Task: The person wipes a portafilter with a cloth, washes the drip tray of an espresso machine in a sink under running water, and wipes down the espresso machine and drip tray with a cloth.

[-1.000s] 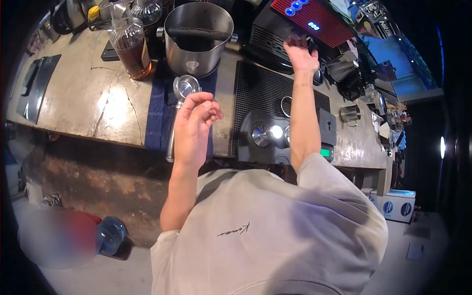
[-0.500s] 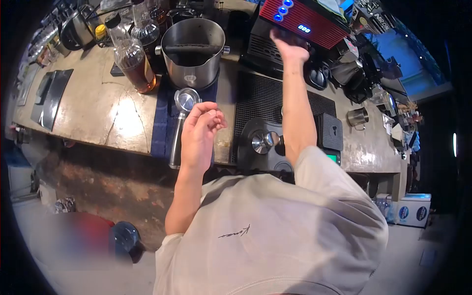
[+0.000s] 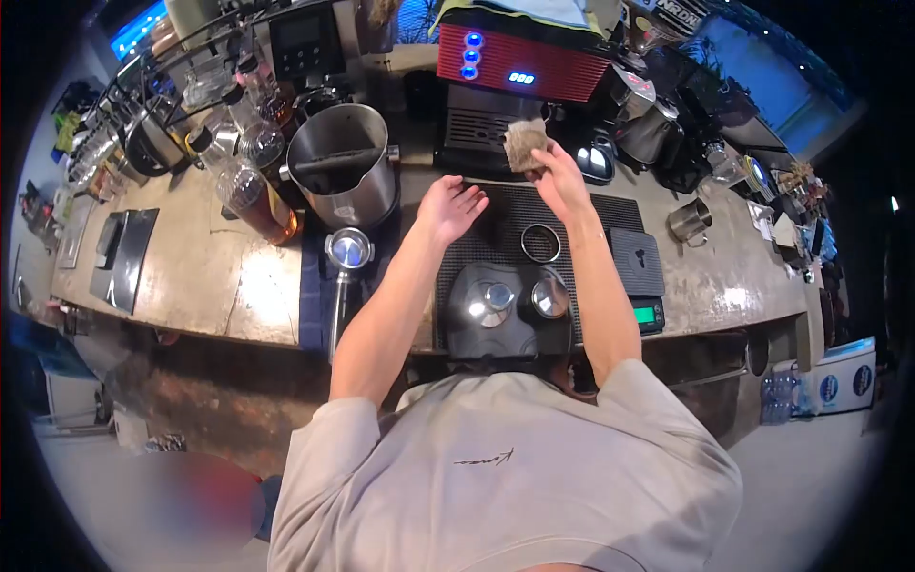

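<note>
In the frame's upper centre, the right hand [image 3: 562, 186] pinches a cloth [image 3: 526, 148] in its fingers. The left hand [image 3: 452, 207], empty, loosely open, is near the mat [image 3: 502, 212].

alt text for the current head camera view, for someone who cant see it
A person's right hand holds a folded brownish cloth before a red-fronted espresso machine, the open left hand beside it. On the counter, a portafilter lies left of a black ribbed mat.
</note>
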Action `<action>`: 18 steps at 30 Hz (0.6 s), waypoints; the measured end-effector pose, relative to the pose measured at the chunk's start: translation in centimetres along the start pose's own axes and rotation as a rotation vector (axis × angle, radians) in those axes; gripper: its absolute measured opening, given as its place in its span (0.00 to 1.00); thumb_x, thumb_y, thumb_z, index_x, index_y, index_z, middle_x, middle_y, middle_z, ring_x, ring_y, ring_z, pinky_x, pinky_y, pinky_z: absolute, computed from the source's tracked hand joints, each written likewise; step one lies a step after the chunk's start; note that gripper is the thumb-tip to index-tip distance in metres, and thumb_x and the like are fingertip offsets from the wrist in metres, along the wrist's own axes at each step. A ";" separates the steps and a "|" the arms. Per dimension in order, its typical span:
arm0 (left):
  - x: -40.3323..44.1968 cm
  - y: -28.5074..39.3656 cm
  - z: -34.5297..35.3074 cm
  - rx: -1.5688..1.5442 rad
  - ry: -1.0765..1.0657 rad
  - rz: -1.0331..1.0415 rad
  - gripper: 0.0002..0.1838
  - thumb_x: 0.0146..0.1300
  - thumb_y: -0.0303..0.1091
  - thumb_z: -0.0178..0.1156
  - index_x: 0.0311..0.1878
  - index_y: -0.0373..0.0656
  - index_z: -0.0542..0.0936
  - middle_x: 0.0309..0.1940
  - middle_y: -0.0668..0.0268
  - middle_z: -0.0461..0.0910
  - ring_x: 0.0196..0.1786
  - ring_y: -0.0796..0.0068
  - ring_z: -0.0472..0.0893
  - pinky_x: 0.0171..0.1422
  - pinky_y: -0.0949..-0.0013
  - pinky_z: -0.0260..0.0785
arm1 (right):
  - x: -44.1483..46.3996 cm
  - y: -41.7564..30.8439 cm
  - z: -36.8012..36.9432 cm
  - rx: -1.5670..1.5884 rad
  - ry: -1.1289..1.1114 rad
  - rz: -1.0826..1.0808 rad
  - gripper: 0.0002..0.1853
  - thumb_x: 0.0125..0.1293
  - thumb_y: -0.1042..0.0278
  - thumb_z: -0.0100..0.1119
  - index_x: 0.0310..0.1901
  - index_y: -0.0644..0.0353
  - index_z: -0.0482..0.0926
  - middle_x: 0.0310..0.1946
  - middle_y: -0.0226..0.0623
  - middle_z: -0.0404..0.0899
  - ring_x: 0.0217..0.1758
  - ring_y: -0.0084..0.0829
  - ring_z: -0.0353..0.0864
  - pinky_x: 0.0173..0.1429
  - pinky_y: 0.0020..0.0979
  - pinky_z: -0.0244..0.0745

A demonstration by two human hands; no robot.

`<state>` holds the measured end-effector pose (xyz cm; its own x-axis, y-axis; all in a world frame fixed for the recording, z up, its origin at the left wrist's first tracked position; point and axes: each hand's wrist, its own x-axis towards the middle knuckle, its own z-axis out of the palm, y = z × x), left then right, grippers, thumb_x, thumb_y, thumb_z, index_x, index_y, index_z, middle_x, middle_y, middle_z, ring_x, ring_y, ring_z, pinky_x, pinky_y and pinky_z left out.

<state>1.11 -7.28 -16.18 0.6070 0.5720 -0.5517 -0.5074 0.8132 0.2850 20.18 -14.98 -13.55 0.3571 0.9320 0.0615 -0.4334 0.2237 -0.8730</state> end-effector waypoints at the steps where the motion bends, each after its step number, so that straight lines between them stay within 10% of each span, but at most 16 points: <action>1: 0.9 -0.1 0.6 0.008 -0.006 0.004 0.24 0.63 0.32 0.56 0.60 0.34 0.66 0.40 0.53 0.75 0.39 0.64 0.76 0.50 0.63 0.72 | -0.4 -0.2 -0.5 0.004 -0.002 -0.010 0.15 0.67 0.75 0.53 0.55 0.62 0.73 0.50 0.41 0.78 0.49 0.29 0.78 0.48 0.23 0.69; 6: 5.4 -0.9 1.9 -0.068 0.084 0.031 0.24 0.62 0.33 0.53 0.59 0.31 0.64 0.49 0.49 0.72 0.50 0.56 0.73 0.53 0.59 0.71 | -1.9 -1.1 -2.1 -0.019 0.000 -0.021 0.16 0.67 0.75 0.53 0.56 0.63 0.73 0.49 0.39 0.78 0.48 0.27 0.77 0.48 0.23 0.69; 18: 8.3 -2.8 4.6 0.002 0.156 0.204 0.22 0.59 0.35 0.58 0.55 0.36 0.68 0.37 0.49 0.73 0.34 0.61 0.72 0.43 0.61 0.71 | -1.7 -2.3 -2.2 -0.331 0.150 -0.060 0.19 0.65 0.74 0.54 0.58 0.62 0.73 0.46 0.33 0.80 0.40 0.19 0.76 0.41 0.17 0.66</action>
<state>10.38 -4.35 -17.99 0.3905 0.7012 -0.5966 -0.6085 0.6829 0.4043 22.35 -17.65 -12.72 0.5020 0.8623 0.0668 -0.1254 0.1490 -0.9809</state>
